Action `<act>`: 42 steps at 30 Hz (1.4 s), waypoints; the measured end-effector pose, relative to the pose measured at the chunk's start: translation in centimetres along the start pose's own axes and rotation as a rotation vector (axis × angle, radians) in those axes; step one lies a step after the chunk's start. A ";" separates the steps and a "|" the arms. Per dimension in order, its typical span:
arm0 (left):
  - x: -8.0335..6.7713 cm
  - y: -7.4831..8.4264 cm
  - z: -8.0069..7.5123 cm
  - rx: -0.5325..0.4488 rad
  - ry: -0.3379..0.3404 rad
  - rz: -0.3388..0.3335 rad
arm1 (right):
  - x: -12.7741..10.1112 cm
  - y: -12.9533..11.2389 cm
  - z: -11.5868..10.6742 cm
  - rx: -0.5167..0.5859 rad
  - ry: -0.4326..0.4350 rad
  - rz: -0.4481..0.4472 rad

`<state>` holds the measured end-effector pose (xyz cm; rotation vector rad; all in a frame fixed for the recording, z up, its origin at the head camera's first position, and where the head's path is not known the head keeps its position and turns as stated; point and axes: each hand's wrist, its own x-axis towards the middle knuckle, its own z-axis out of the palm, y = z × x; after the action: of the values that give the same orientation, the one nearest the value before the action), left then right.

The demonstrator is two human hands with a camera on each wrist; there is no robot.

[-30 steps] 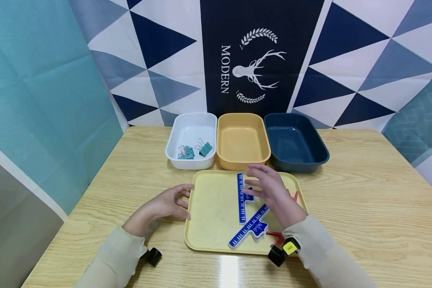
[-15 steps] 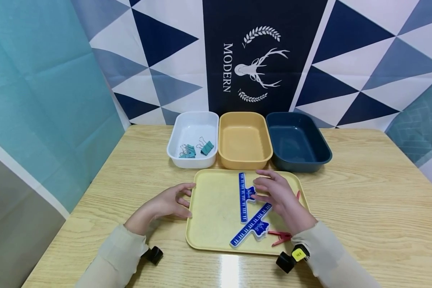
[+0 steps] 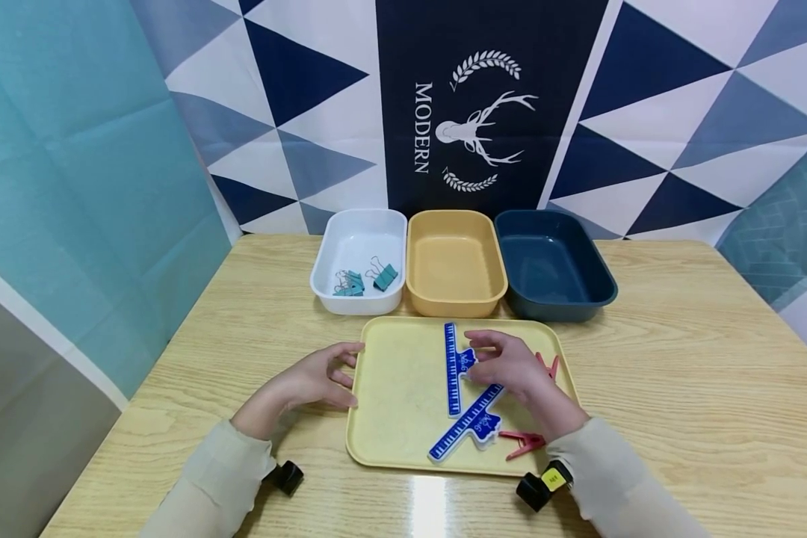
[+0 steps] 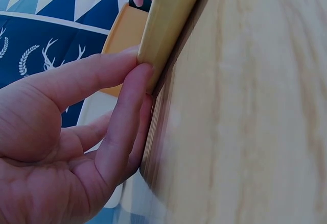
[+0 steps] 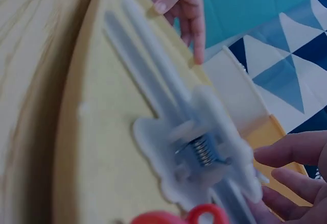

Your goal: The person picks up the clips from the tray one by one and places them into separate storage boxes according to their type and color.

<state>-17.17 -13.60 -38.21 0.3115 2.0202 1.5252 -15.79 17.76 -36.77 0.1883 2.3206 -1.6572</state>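
Two ruler clips: the upright blue ruler clip (image 3: 452, 368) lies lengthwise on the yellow tray (image 3: 397, 388); the slanted blue ruler clip (image 3: 465, 424) lies nearer the person, its upper end just under the right hand.
Right hand: the right hand (image 3: 514, 370) sits over the tray, fingers curled at the grip tab of the upright clip; the head view does not show whether they pinch it or only touch it.
Right wrist view: blurred and pale; a clip's spring (image 5: 204, 151) and long bars show, fingertips (image 5: 286, 175) near it, contact unclear.
Left hand: the left hand (image 3: 312, 381) rests on the table (image 3: 679, 388), its loosely bent fingers (image 4: 127, 112) touching the tray's left rim (image 4: 166, 25).
Red pegs: one red peg (image 3: 523, 442) lies near the tray's near right corner; another red peg (image 3: 548, 365) is mostly hidden behind the right hand.
Bins: white bin (image 3: 359, 237) holds teal binder clips (image 3: 366, 280), their count hard to tell; tan bin (image 3: 455, 261) and navy bin (image 3: 551, 265) stand beside it.
Wrists: the black wrist cameras (image 3: 534, 489) are partly cut off by sleeves.
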 end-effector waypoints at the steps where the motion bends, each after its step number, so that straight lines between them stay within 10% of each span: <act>1: -0.1 0.0 0.0 -0.003 -0.002 0.000 | 0.1 0.0 0.1 -0.042 0.008 -0.011; 14: 0.0 -0.2 -0.2 -0.015 0.000 0.001 | 0.4 0.0 0.4 -0.346 0.055 -0.031; 42: -0.1 -0.2 0.1 -0.021 -0.005 0.011 | -0.9 -1.7 -1.5 0.149 -0.046 0.020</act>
<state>-17.04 -13.66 -38.36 0.3177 2.0008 1.5495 -15.61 18.69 -34.55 0.2010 2.1563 -1.8054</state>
